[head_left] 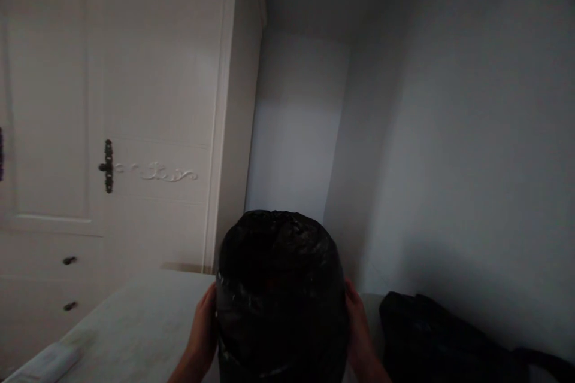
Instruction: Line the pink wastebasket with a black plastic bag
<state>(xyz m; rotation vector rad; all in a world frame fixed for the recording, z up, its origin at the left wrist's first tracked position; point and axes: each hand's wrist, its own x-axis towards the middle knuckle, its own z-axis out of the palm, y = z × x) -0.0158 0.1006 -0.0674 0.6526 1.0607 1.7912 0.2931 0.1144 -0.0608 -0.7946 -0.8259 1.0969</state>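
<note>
A bin lined with a black plastic bag (pixel 278 293) fills the bottom centre of the head view, held up in front of me. My left hand (pixel 204 326) presses flat against its left side. My right hand (pixel 357 317) grips its right side. The bag's wrinkled top edge folds over the rim, and the inside is too dark to see. Both forearms run off the bottom edge of the frame.
A white wardrobe (pixel 135 102) with a dark door handle (pixel 108 166) and two small drawer knobs stands at the left. A pale flat surface (pixel 135 323) lies below. Bare walls meet in a corner behind. A dark bag (pixel 431 335) lies at the bottom right.
</note>
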